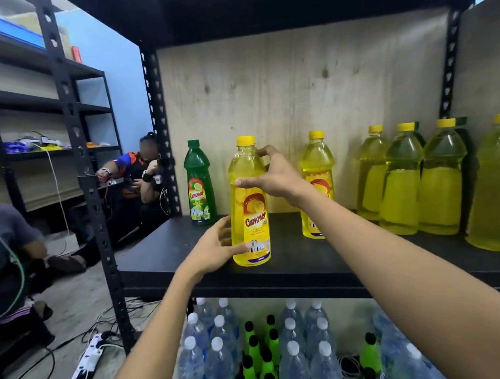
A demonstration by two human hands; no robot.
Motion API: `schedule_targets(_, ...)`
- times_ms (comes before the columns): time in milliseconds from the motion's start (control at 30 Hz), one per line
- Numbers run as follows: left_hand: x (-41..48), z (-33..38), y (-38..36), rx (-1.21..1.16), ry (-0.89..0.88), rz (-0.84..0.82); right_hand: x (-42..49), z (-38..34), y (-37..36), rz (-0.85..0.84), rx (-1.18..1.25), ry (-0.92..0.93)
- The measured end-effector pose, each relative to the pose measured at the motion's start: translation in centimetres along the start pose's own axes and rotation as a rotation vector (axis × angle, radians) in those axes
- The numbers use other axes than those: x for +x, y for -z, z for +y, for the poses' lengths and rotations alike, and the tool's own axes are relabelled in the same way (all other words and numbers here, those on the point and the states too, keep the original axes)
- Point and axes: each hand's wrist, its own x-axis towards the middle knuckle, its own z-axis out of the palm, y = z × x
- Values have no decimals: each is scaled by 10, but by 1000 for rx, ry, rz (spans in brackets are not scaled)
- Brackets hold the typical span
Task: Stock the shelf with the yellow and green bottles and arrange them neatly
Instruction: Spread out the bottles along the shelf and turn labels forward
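The yellow bottle stands upright on the black shelf, near the front edge and left of the middle, its red and yellow label facing forward. The right hand grips its upper part: the thumb lies across the front just above the label, and the fingers curl round the shoulder toward the back. The left hand is at the bottle's lower left side, its fingers loosely spread and not clasped. The thumb touches the bottle near the base of the label.

Behind and to the left, at the back corner of the shelf, a green bottle stands upright, apart from the held one. A second yellow bottle stands further right, partly hidden by the right forearm. Beyond it, a tight row of yellow bottles runs to the right edge, with green caps showing behind some of them. A pale wooden back panel closes the shelf.

On the level below stand clear water bottles with white caps and bright green bottles with black caps.

To the left, a power strip and cables lie on the floor. One person crouches beside another rack, and a second person sits at the left edge.
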Motion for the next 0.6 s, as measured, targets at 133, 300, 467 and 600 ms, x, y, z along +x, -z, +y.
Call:
schedule_targets(133, -19, 4, -34, 21, -28, 323, -4, -4, -10, 102, -130, 39)
schedule_targets(300, -20, -4, -69, 195, -56, 522, -10, -11, -18, 168, -220, 76)
schedule_targets(467, -13, -13, -58, 192, -79, 428, -14, -14, -22, 222, -327, 95)
schedule_targets(600, -12, -14, -51, 185, -103, 375, -16, -15, -28, 263, -399, 113)
